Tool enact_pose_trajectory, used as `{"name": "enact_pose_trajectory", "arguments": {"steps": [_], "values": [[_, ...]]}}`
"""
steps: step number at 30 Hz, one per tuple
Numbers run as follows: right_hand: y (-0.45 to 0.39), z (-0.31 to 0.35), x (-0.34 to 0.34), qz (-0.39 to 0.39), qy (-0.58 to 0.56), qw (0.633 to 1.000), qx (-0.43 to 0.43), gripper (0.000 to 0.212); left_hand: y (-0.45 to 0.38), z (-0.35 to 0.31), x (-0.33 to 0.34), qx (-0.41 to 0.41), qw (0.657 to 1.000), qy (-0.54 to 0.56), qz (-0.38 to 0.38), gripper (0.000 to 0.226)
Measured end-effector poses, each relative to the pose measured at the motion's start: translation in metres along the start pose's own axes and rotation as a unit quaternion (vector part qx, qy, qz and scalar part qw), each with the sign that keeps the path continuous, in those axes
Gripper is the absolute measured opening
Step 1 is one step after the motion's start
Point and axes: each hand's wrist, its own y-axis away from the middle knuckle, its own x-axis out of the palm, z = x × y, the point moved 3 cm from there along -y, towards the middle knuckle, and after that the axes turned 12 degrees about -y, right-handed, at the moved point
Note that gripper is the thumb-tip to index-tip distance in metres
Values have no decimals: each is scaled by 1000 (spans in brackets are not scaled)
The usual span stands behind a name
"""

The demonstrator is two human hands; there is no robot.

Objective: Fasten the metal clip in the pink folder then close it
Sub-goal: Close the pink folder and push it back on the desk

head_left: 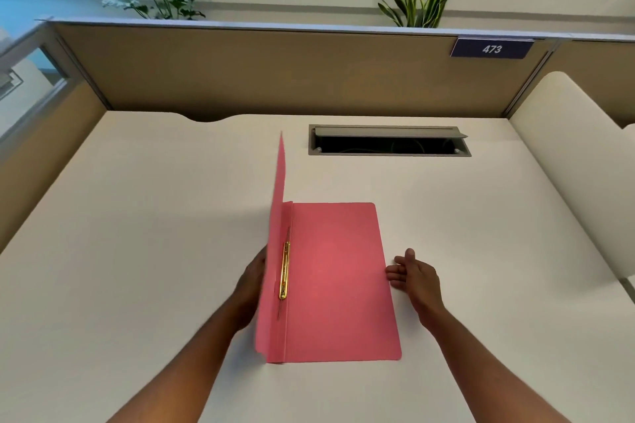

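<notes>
Left hand [252,288] behind raised front cover, mostly hidden; pressed against its outer face, propping it near vertical; grip shape not discernible. Pink card folder [338,282] at desk centre, long axis running away from the viewer, spine on left, back cover flat with rounded right corners. Thin gold metal clip [284,275] along inner spine, parallel to long axis, lying flat on its strip. Right hand [414,276] open, fingers loosely extended, holding nothing, fingertips just beside folder's right edge. Smooth matte white desk [137,251] bare on both sides of folder, open room left, right and near. Grey rectangular cable hatch [388,140] behind folder, lid tilted open, well apart. Tan fabric partition [275,72] along far edge; blue "473" plate [491,48] upper right.
</notes>
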Motion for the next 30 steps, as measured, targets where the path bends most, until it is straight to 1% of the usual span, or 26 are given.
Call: {"name": "enact_pose_trajectory", "arguments": {"steps": [2,3,6,10,13,15,17,18,19,21,23,24,26,28,30], "values": [[-2,2,-2,17,-13,1000,14,56,5,-7,9,59,994,-84,36,52],[-3,4,-3,24,-18,999,21,60,6,-8,13,81,991,-100,46,51],[-6,7,-6,53,-32,997,41,66,6,-6,23,82,986,-127,65,51],[-7,10,-11,73,-18,996,47,64,-1,9,33,75,970,-219,77,59],[-11,8,-13,69,4,997,40,58,-8,21,39,106,931,-341,74,68],[-13,7,-14,64,6,997,35,52,-12,28,41,131,893,-427,63,76],[-14,5,-14,53,9,998,32,44,-15,35,40,152,859,-487,40,83],[-15,4,-14,47,19,998,28,39,-15,36,40,159,850,-501,30,85],[-16,3,-14,41,42,998,16,34,-16,37,40,163,845,-509,19,85],[-18,2,-12,30,140,989,-35,25,-17,38,41,167,840,-515,1,84],[-17,3,-10,19,245,966,-83,22,-17,39,43,165,839,-518,-16,82],[-16,3,-10,12,276,956,-97,21,-15,39,44,160,842,-514,-30,81],[-15,3,-8,6,308,945,-109,23,-10,37,45,146,855,-492,-78,79],[-16,3,-6,10,331,936,-117,26,-4,36,45,130,869,-453,-148,78],[-18,4,-4,16,343,932,-119,27,2,34,46,96,880,-415,-212,81]]}}
